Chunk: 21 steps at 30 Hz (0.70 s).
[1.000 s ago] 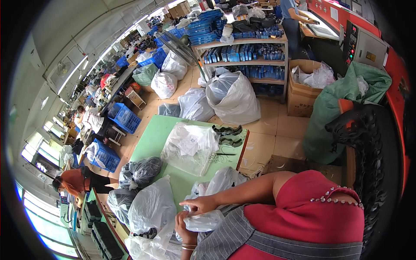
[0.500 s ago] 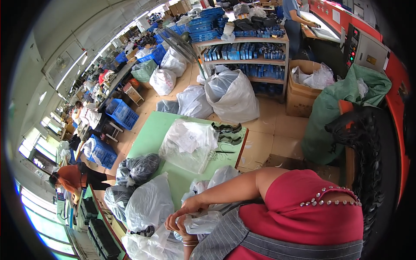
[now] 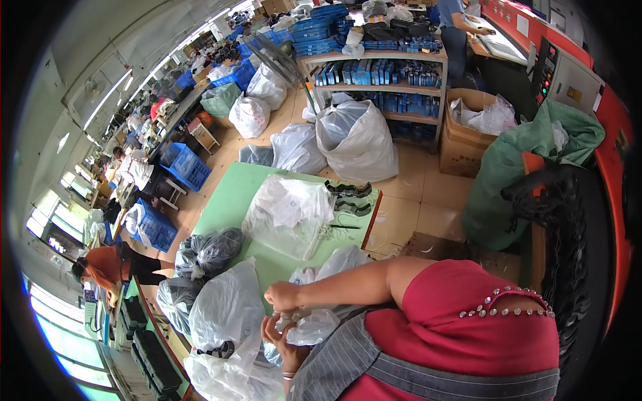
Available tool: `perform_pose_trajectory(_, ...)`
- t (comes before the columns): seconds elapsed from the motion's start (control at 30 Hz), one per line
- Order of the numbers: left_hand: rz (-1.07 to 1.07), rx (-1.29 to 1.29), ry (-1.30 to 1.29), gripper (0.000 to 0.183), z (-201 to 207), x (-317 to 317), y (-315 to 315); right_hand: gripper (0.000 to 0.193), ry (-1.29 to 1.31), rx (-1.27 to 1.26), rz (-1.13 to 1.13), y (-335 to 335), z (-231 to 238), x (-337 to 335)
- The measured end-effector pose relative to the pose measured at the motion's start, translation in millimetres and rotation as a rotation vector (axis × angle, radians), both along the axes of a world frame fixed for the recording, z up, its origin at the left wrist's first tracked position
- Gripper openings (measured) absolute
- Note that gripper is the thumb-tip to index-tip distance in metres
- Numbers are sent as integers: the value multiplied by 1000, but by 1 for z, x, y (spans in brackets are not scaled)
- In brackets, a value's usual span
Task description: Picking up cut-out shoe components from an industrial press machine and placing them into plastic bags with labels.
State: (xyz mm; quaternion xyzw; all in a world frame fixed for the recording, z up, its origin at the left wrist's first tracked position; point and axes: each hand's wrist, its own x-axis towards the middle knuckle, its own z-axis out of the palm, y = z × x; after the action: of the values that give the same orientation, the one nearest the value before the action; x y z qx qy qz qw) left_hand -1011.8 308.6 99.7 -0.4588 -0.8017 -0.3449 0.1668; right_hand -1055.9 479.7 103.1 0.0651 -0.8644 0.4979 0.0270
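My right hand (image 3: 283, 296) is closed in a fist just above my left hand, and whatever it pinches is hidden. Beneath it, my left hand (image 3: 283, 339) curls its fingers around the gathered top of a clear plastic bag (image 3: 314, 327). A bracelet circles the left wrist. Left of both hands a large translucent plastic bag (image 3: 227, 304) stands full, with dark-filled bags (image 3: 208, 251) behind it. Farther up the green table (image 3: 234, 194) lies a flat clear plastic bag (image 3: 284, 217). Beside it are dark curved pieces (image 3: 351, 199) and a thin dark tool (image 3: 344, 227).
A wooden shelf (image 3: 374, 57) of blue items stands beyond the table, with a big white sack (image 3: 358, 144) before it. At right are a cardboard box (image 3: 465, 144), a green sack (image 3: 495, 194) and a red machine (image 3: 521, 33). One person (image 3: 103, 267) bends at left; another (image 3: 455, 30) stands far right.
My right hand has risen slightly from my left hand and closed into a fist. The left hand's fingers now show more fully at the bag. The view has shifted a little.
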Motion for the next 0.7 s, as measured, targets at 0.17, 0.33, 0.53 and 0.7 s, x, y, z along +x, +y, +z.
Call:
perform_pose_trajectory(0.17,73,6,-76,28,-10,13,3,10,-105,202,-86,13,-19,-10)
perform_pose_trajectory(0.33,89,77,-332,35,-2,32,5,21,-240,310,-198,27,-37,-13)
perform_pose_trajectory(0.53,-10,54,-370,70,-50,11,-10,8,-5,158,-191,29,-1,-3)
perform_pose_trajectory(0.7,213,83,-370,47,-65,-1,0,6,131,15,123,3,23,40)
